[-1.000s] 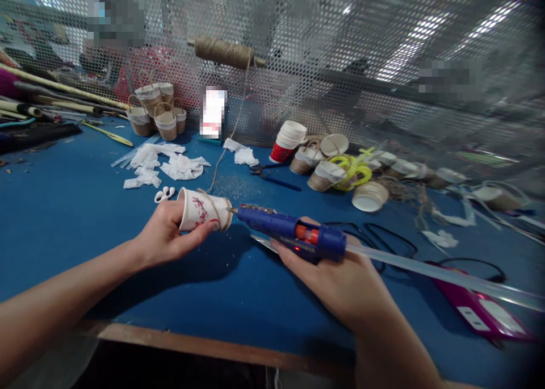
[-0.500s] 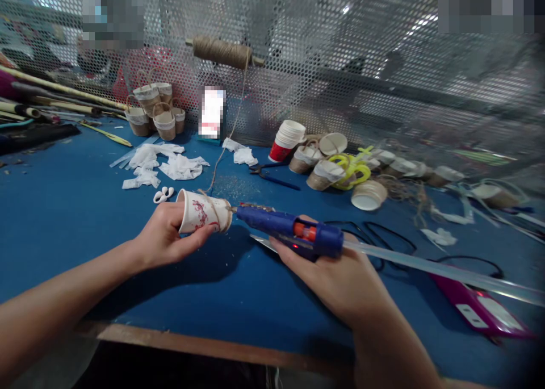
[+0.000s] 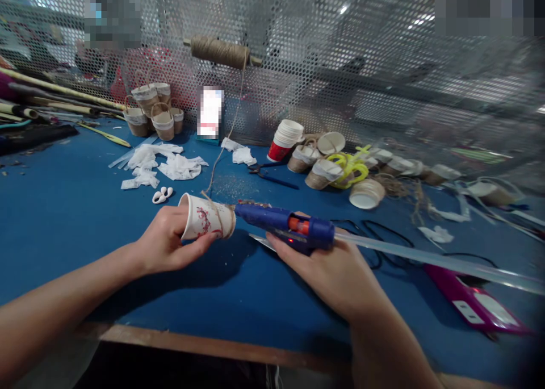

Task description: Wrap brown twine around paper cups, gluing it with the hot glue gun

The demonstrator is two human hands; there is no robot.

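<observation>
My left hand [image 3: 170,241] grips a white paper cup [image 3: 198,216] with a red print, fingers inside its mouth and thumb along the outside. The cup lies on its side in the air, base to the right. Jute twine [image 3: 220,163] runs down from a spool [image 3: 219,51] and wraps round the cup near its base. My right hand [image 3: 327,275] is closed around a blue hot glue gun [image 3: 276,221], its nozzle close to the cup's base; I cannot tell whether they touch. A long clear glue stick [image 3: 404,255] sticks out of the gun's rear. Below the gun, a blade-like metal tip [image 3: 261,241] shows, partly hidden.
Twine-wrapped small baskets [image 3: 163,125] stand back left. White fabric scraps [image 3: 183,167] lie nearer. Pliers [image 3: 276,179], stacked paper cups [image 3: 286,139] and yellow-handled scissors [image 3: 351,170] are back right. A magenta power strip [image 3: 472,301] lies right, near a black cord [image 3: 387,235]. Perforated metal panel [image 3: 298,93] behind.
The cup has shifted slightly right and down, and the glue gun slightly left. Both hands keep their holds. The whole view has moved a little.
</observation>
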